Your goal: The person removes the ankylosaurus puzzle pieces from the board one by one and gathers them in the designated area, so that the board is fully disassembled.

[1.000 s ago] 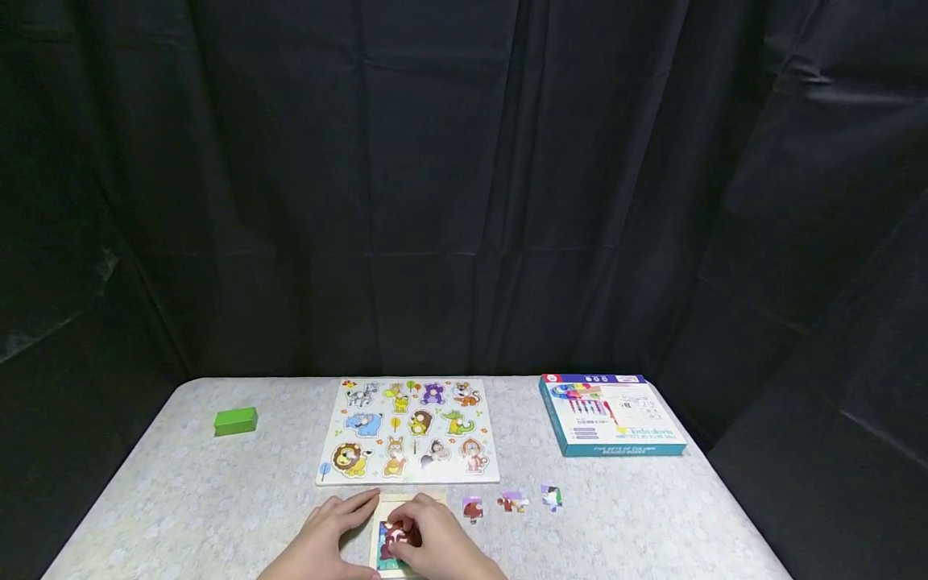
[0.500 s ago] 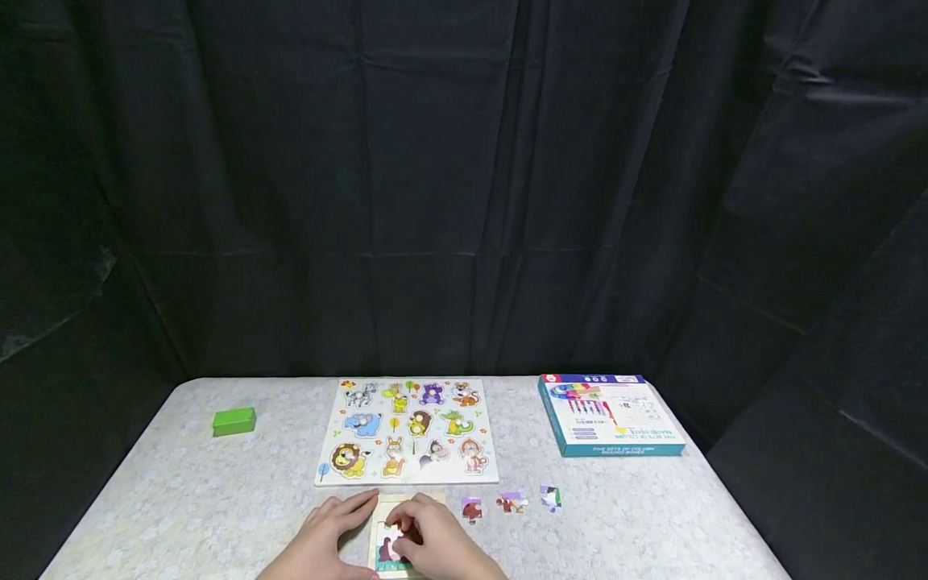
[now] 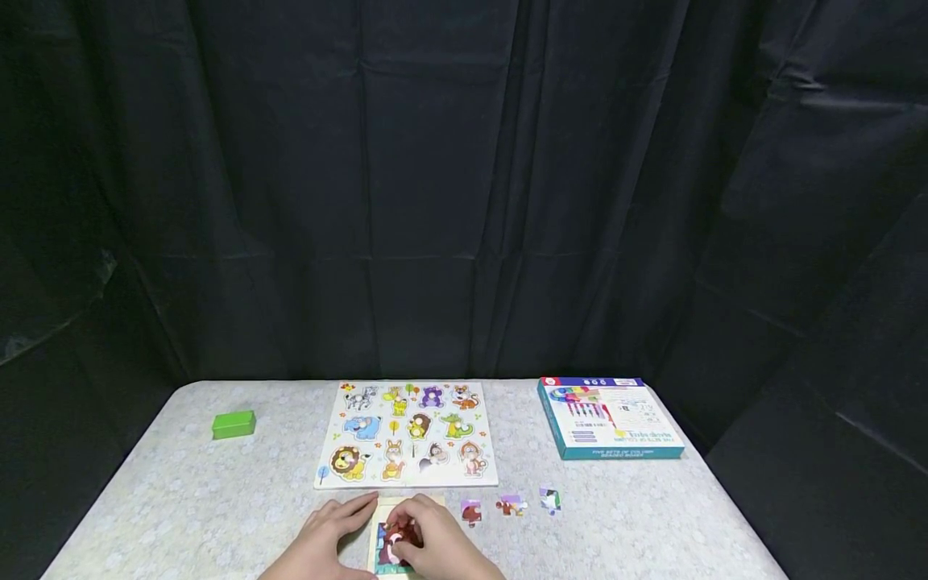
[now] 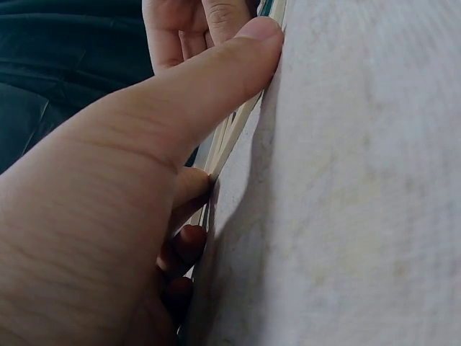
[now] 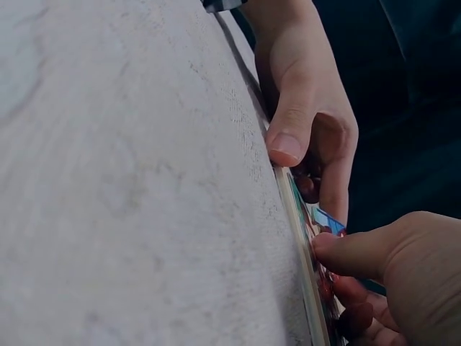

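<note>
A small wooden puzzle tray (image 3: pixel 387 501) lies at the table's near edge, with a brown and teal animal picture inside. My left hand (image 3: pixel 324 538) holds its left side, the index fingertip near the far corner and the thumb near the close one. Over the tray, my right hand (image 3: pixel 437 537) pinches a brownish puzzle piece (image 3: pixel 394 548) between thumb and fingers, low against the picture. The right wrist view shows a bit of blue piece (image 5: pixel 330 220) standing tilted above the tray by the right thumb. The right hand hides much of the picture.
Three loose puzzle pieces, a brown one (image 3: pixel 471 513), a brown-purple one (image 3: pixel 511 505) and a green-white one (image 3: pixel 550 501), lie right of the tray. Behind stands an animal peg board (image 3: pixel 395 475). A green block (image 3: pixel 234 424) is far left, a flat box (image 3: pixel 616 423) far right.
The picture under my right fingers flashes pale half a second ago and looks dark brown again now. Both hands stay nearly in place; the loose pieces stay put.
</note>
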{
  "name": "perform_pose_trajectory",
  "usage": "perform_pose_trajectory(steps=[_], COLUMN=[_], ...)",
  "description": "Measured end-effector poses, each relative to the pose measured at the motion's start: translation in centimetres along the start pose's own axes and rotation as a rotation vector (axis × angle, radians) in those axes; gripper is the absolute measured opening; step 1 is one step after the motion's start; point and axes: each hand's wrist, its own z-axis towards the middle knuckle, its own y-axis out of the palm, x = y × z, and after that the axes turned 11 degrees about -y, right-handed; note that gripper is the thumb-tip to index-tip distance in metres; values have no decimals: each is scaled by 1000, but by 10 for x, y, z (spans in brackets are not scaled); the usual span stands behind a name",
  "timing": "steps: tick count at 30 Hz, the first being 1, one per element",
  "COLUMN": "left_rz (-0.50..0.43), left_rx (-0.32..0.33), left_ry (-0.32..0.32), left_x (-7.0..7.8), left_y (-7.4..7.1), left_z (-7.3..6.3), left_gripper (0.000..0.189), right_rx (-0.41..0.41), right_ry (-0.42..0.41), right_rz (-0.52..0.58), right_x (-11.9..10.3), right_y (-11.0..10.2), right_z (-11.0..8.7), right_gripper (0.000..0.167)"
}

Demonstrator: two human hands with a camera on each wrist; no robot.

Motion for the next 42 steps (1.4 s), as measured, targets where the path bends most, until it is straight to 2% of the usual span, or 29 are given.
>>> perform_pose_trajectory(steps=[5,16,25,42], left_rz=[13,13,32,9], left_rx=[17,10,23,13], left_ry=[18,6,20,9], left_x=[1,0,-2,-2], left_y=[0,0,2,2], left_z=[0,0,1,2], left_gripper=[102,102,101,102], right_rx=[-9,-22,-48,-55], right_ry=[7,16,57,0], right_rz=[-32,-77,-11,-131], right_x=[0,0,2,3], right_y=[0,1,0,1], right_z=[1,2,3,3], right_gripper=[23,21,20,20])
